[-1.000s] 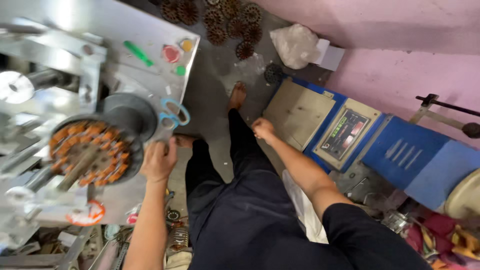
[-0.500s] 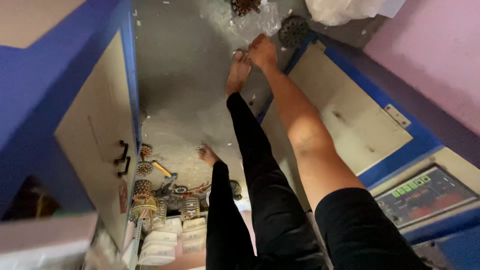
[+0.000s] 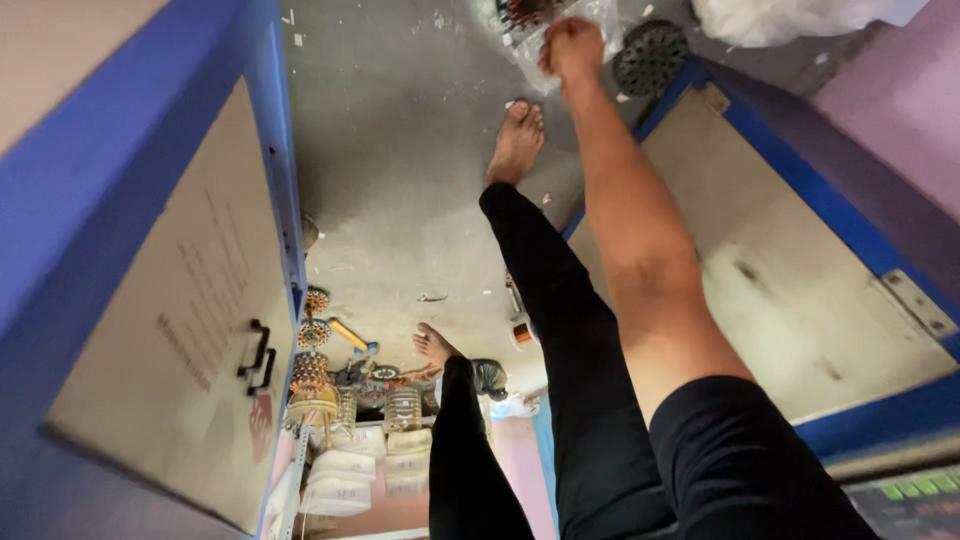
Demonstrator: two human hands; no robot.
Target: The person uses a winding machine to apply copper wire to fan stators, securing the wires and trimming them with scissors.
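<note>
A grey concrete floor (image 3: 400, 180), strewn with pale scraps, is seen from above between two blue machine cabinets. To the left of the floor, a cabinet door with a black handle (image 3: 257, 356) is shown, and below it a cluster of copper-wound round parts (image 3: 312, 372) and white packets (image 3: 345, 470) lies by the person's bare foot. Further right, the right arm is stretched fully out and downward, away from the body, past black-clad legs. At the far end of the floor, the right hand (image 3: 572, 45) is closed on the edge of a clear plastic bag (image 3: 560, 30) that appears to hold dark round parts; a black toothed disc (image 3: 650, 55) lies just beside it. The bag rests on the floor, seized but not yet lifted, so the picking-up is judged barely begun. The left hand is out of view.
</note>
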